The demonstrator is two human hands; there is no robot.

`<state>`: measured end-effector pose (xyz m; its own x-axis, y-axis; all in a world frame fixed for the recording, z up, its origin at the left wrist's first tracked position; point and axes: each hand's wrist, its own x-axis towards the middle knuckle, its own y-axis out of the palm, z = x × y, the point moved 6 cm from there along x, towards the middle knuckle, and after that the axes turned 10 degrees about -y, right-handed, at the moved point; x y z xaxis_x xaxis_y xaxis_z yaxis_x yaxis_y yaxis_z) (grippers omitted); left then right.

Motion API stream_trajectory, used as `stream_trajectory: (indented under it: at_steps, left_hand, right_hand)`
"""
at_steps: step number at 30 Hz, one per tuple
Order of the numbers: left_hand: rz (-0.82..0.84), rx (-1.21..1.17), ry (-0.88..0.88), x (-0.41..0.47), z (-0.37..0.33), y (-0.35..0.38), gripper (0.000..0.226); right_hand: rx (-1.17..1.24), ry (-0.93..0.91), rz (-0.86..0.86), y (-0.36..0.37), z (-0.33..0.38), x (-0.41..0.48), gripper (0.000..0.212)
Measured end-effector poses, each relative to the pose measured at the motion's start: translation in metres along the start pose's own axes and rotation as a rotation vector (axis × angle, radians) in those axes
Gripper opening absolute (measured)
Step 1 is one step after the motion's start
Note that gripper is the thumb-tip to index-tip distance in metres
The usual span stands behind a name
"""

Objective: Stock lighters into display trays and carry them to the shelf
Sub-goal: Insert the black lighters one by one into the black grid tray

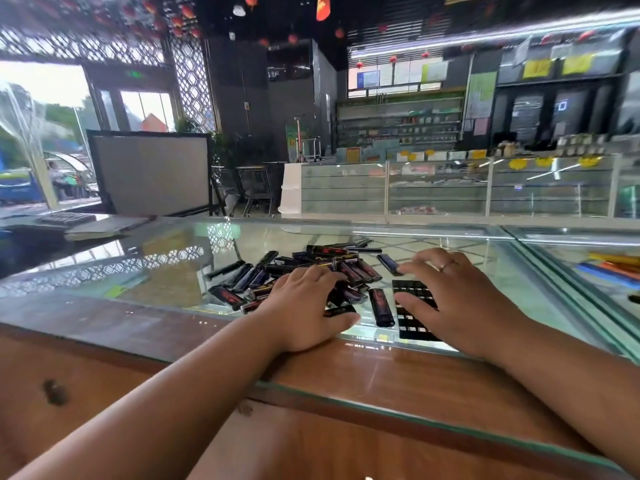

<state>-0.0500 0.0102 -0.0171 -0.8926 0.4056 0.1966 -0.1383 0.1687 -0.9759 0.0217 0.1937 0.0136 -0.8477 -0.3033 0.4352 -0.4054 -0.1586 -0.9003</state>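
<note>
While the right hand (pixel 460 299) spreads its fingers (pixel 422 268) above a black gridded tray (pixel 412 327) on the glass desk (pixel 166 268), the left hand (pixel 304 306) covers the heap of dark lighters (pixel 311 265) just beside it; whether it grips any, I cannot tell. A single lighter (pixel 381 308) lies by the tray's left edge.

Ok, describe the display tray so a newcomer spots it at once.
Start at the glass counter. Right of the heap of dark lighters, partly hidden by the right hand, lies the display tray. It alone is a flat black grid of square cells.
</note>
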Motion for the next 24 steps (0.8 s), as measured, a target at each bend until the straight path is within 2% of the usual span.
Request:
stream_trajectory:
  at_steps: [3, 12, 18, 24]
  left_hand:
    - [0.029, 0.022, 0.036, 0.013, 0.002, 0.003, 0.075]
    - [-0.069, 0.033, 0.283, 0.021, -0.009, -0.003, 0.051]
    - [-0.093, 0.300, 0.343, 0.028, -0.021, -0.006, 0.054]
    - [-0.062, 0.259, 0.344, 0.033, -0.018, -0.007, 0.046]
  right_hand:
    - [0.005, 0.000, 0.006, 0.002, -0.003, -0.001, 0.055]
    - [0.164, 0.034, -0.052, 0.005, -0.011, 0.003, 0.050]
    - [0.239, 0.052, -0.055, 0.005, -0.014, 0.004, 0.052]
    - [0.273, 0.061, -0.069, 0.003, -0.015, 0.003, 0.047]
